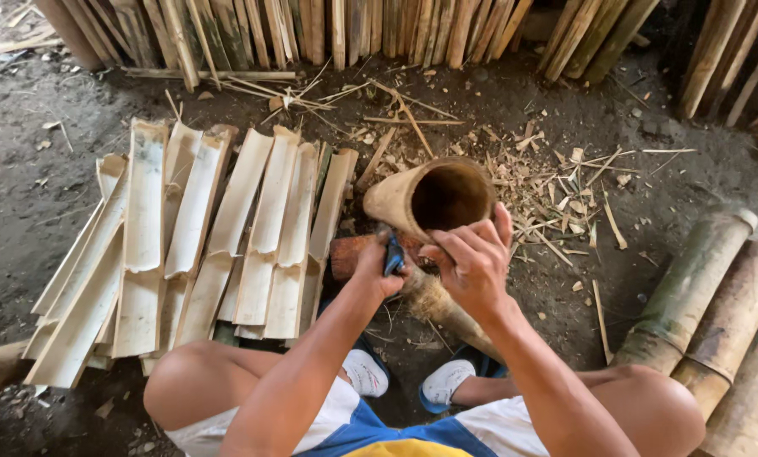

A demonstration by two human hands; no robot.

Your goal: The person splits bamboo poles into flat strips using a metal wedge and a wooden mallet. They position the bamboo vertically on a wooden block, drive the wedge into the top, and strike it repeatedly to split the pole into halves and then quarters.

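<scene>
A hollow bamboo tube point(429, 203) is propped on a block point(349, 254) on the ground, steadied by the right hand point(474, 269) curled around it, while a blue-handled blade point(393, 252) is gripped in the closed left hand point(377, 271), split slats point(226, 228) stacked alongside.

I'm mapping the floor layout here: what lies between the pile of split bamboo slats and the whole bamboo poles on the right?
In the head view, between the slats and the poles stands the hollow bamboo tube, held by the right hand; the left hand grips a blue-handled tool.
</scene>
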